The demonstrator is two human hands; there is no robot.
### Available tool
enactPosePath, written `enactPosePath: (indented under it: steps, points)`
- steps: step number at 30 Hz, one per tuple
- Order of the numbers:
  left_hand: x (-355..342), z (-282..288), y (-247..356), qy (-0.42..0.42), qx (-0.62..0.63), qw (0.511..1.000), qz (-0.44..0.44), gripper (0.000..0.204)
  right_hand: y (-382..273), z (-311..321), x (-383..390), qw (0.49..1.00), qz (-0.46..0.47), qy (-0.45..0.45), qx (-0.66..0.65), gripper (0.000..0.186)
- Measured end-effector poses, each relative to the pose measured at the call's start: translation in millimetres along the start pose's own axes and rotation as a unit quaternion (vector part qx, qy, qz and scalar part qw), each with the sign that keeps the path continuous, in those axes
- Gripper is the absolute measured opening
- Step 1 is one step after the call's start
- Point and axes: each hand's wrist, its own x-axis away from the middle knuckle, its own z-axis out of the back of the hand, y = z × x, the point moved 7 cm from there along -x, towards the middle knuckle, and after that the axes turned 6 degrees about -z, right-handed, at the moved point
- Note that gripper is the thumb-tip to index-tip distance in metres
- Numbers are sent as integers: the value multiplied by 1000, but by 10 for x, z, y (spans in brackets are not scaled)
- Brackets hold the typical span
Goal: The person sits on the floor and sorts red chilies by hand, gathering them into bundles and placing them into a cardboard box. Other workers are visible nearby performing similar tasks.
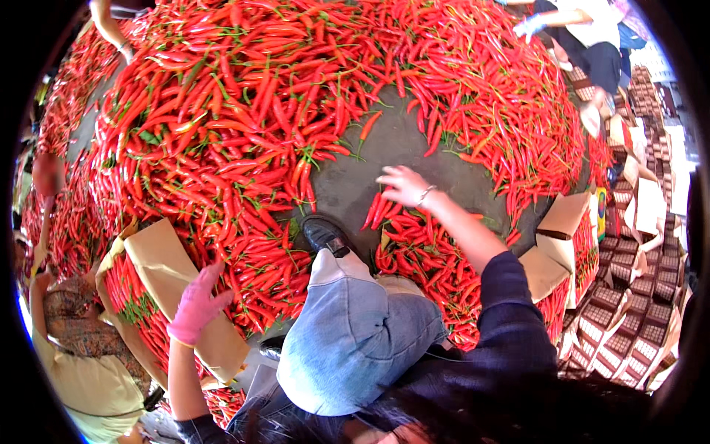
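Note:
My left hand [196,305], in a pink glove, is raised with its fingers spread beside the brown flap of an open carton [164,255] packed with red chilies. Nothing shows in its grasp. A huge heap of red chili peppers [244,126] with green stems spreads ahead of it. My bare right hand [405,186], a bracelet at the wrist, reaches over the grey floor [444,177], fingers stretched out and holding nothing I can see. Just below it lies a smaller pile of chilies [425,255], close to my right forearm.
My black shoe [325,234] stands at the heap's edge. Another carton of chilies [555,251] sits to the right, before rows of patterned boxes [621,311]. A co-worker's gloved hand [529,27] works at the far right; another person's arm [111,29] reaches in at far left.

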Motion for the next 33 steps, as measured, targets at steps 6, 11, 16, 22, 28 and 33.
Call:
enactPosePath:
  steps: [6,11,16,22,28,33]
  points:
    - [-86,-265,112,-77,-17,996,-31,60,-528,-679,848,989,-41,-74,120,78]
    - [-237,-399,81,-126,4,991,-38,60,-148,-789,1710,980,-152,-42,117,64]
    - [-299,-295,189,-134,-41,988,-61,59,247,-904,2489,956,-280,-12,89,51]
    - [163,77,253,-79,-45,995,49,60,394,-1122,3209,938,-319,-53,126,51]
    - [634,113,662,-112,-148,982,18,59,308,-742,3268,930,-347,-123,17,63]
    - [731,54,406,-72,-112,988,84,58,1957,-178,3514,863,-475,169,-18,25]
